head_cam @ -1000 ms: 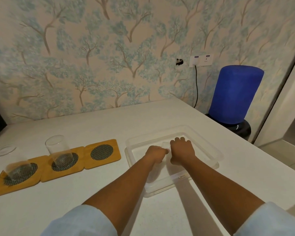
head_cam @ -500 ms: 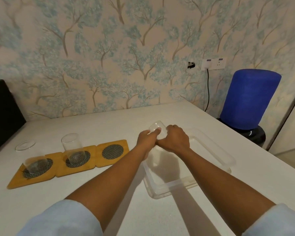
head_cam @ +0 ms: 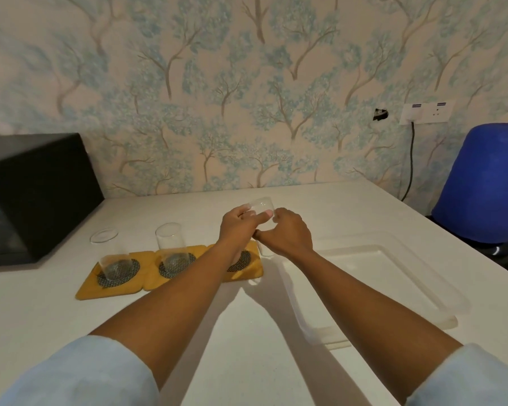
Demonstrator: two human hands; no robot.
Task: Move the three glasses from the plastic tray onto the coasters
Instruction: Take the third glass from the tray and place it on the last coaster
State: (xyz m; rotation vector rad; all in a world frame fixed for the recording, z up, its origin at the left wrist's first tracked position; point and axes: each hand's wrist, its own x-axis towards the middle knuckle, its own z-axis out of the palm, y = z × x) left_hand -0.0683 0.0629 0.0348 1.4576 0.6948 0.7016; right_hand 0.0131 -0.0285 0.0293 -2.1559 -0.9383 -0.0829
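Observation:
Three wooden coasters with dark mesh centres lie in a row on the white table. A short clear glass (head_cam: 114, 267) stands on the left coaster (head_cam: 100, 287); a taller clear glass (head_cam: 170, 247) stands on the middle coaster (head_cam: 156, 281). My left hand (head_cam: 238, 227) and my right hand (head_cam: 288, 235) together grip a third clear glass (head_cam: 261, 207) in the air, above the right coaster (head_cam: 247, 269), which my left wrist partly hides. The clear plastic tray (head_cam: 393, 291) lies to the right with nothing in it.
A black box-shaped appliance (head_cam: 33, 197) stands at the table's far left. A small clear glass dish (head_cam: 104, 235) lies behind the coasters. A blue water bottle (head_cam: 484, 183) on a dispenser stands beyond the table's right edge, under a wall socket (head_cam: 425, 112).
Both hands have lifted the third glass out of the tray and carried it left, over the right coaster. The view has swung left, showing the black appliance.

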